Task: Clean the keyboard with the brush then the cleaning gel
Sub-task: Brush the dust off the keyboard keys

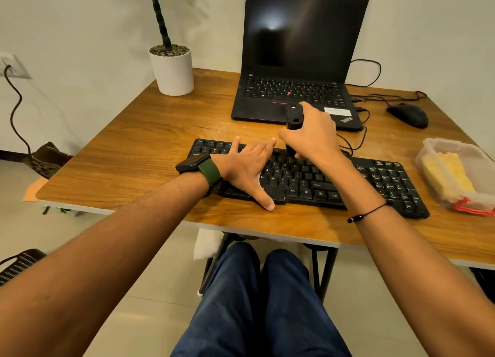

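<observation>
Evidently you were in the brushing stage at this moment, with the gel stage not yet begun. Your right hand (312, 134) had its fingers curled round the black brush (293, 120), holding it upright; its upper end stood above your knuckles and its lower end met the top key rows just below your fingertips. The bristles themselves were hidden behind your hand, so contact with the keys was a judgement, not a certainty. Your left hand (247, 166) lay flat with fingers spread wide on the left half of the keyboard (321, 185), the thumb reaching to its near edge, apparently steadying it. The keyboard lay on the wooden table (120, 153), directly beneath both sets of fingers. The yellow cleaning gel (450, 174) sat in its clear container (431, 145), well to the right of your right-hand fingers and untouched. How many keys had been brushed could not be told. Remaining work, as judged: finish brushing the rows, including the number pad to the right of your fingers, set the brush down, then take up the gel and press it over the keys.
</observation>
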